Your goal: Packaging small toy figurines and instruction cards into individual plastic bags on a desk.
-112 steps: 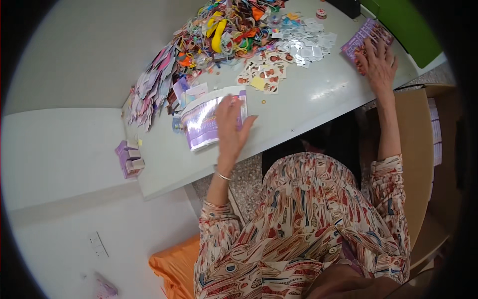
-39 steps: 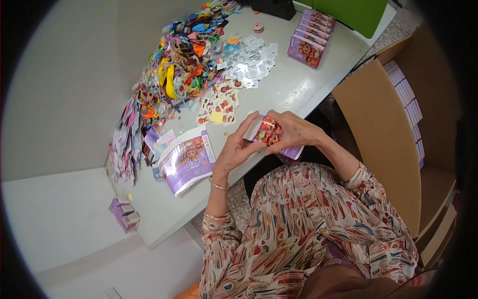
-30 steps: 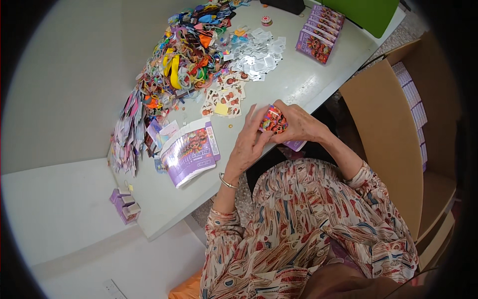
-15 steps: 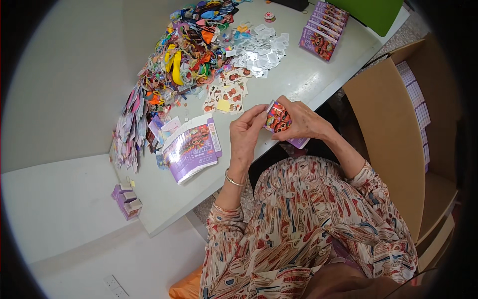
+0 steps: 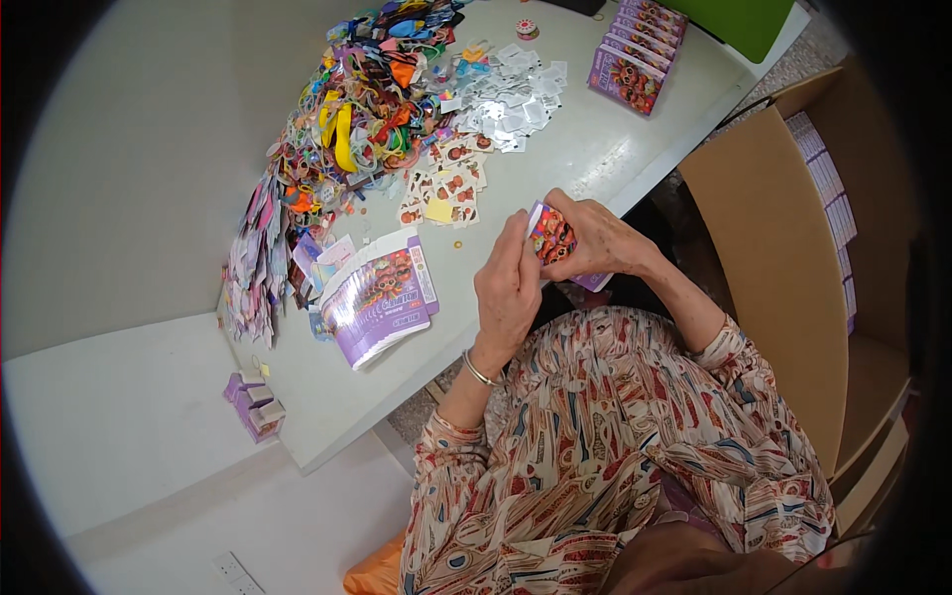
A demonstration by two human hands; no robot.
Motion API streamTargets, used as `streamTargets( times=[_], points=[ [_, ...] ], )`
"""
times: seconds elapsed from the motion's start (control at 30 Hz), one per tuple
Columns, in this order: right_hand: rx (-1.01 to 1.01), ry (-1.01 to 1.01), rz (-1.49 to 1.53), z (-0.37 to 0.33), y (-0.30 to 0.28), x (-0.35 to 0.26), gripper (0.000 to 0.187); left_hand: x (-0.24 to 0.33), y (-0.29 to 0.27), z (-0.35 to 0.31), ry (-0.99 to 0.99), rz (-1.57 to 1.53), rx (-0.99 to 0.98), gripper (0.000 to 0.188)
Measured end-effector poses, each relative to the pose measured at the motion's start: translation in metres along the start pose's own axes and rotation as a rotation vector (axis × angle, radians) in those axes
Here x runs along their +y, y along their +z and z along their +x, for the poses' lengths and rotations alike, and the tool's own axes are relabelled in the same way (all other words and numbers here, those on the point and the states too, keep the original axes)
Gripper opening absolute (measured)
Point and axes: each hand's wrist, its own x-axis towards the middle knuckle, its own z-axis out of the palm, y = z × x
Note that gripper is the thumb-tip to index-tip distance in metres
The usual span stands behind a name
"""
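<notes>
Between my two hands, over the table's near edge, is a small purple carton [image 5: 551,236] with a colourful cartoon print. My right hand [image 5: 595,236] wraps round its right side, fingers over the top and thumb below. Along its left side my left hand [image 5: 508,283] presses with the fingers held together. Its lower part shows purple beneath my right hand. To the left on the table lies a fanned stack of flat purple cartons [image 5: 382,302]. Beyond my hands are printed sticker sheets [image 5: 456,183] with a yellow paper slip [image 5: 438,210] on top.
A heap of colourful trinkets and bands [image 5: 357,129] lines the table's far left, beside silvery square packets [image 5: 516,99]. Filled purple boxes [image 5: 630,74] stand in a row at the back right. An open cardboard box [image 5: 764,258] is on the right. A green board [image 5: 744,25] overhangs the corner.
My left hand has shifted right and in against the carton, its fingers now lying along the left side. The carton has turned a little more upright. My right hand keeps its hold.
</notes>
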Motion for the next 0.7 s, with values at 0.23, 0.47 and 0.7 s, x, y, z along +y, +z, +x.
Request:
streamTargets(
  times=[0.23, 0.47, 0.7],
  points=[
    [-0.007, -0.065, 0.003, -0.003, 0.006, 0.005, 0.062, -0.011, 0.012, -0.013, 0.097, 0.100, 0.055, 0.031],
    [-0.007, -0.017, -0.021, -0.006, 0.004, -0.002, 0.062, 0.003, 0.016, -0.016, 0.032, 0.201, 0.020, 0.041],
    [-0.029, -0.021, -0.090, 0.001, 0.007, -0.002, 0.064, -0.006, 0.007, -0.015, -0.016, 0.117, 0.041, 0.043]
  ],
)
